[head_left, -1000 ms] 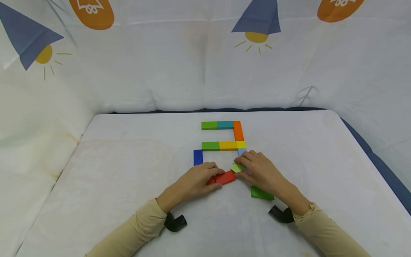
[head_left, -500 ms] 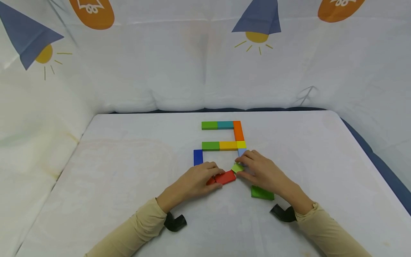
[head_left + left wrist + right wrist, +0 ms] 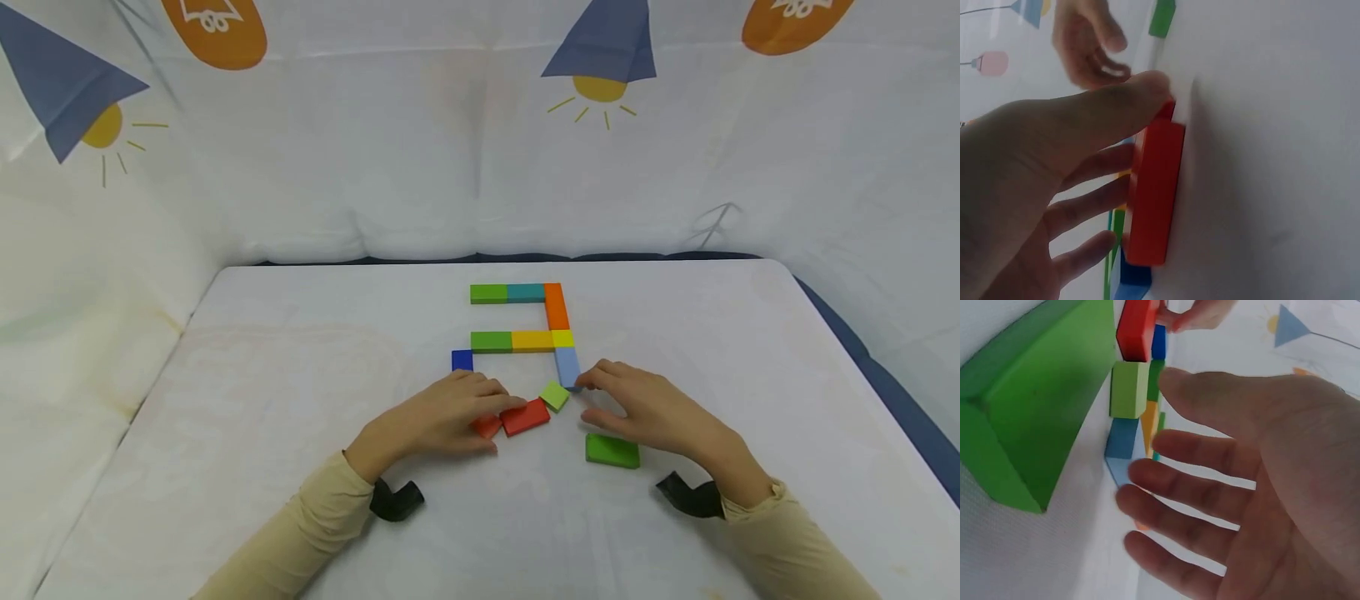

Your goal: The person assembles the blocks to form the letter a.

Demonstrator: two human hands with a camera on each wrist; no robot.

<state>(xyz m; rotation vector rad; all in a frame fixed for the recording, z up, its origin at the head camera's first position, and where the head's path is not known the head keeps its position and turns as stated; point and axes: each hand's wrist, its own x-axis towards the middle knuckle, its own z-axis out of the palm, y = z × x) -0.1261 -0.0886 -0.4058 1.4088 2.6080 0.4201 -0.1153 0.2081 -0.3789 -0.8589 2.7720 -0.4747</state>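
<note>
Low on the table a chain of blocks curves between the hands. My left hand [image 3: 438, 417] reaches over a red block [image 3: 1157, 194], fingers on its far side and thumb on the near side, not gripping. Another red block [image 3: 526, 417] lies to its right, near the index fingertip. A small light-green block [image 3: 554, 396] touches that one's corner. My right hand [image 3: 656, 412], fingers spread and holding nothing, has its fingertips beside the light-blue block [image 3: 567, 367]. A larger green block [image 3: 612, 451] lies apart, below the right thumb. A blue block [image 3: 462, 360] is partly hidden behind the left hand.
Further back, a yellow block [image 3: 562, 338], an amber block [image 3: 532, 341] and a green block [image 3: 491, 342] form a row. An orange block [image 3: 557, 306] joins it to teal [image 3: 526, 292] and green blocks [image 3: 488, 293] behind. White cloth walls surround the table [image 3: 315, 350].
My right hand has let go of the small light-green block and drawn back to the right, uncovering the light-blue block. The left hand has loosened and shifted slightly left.
</note>
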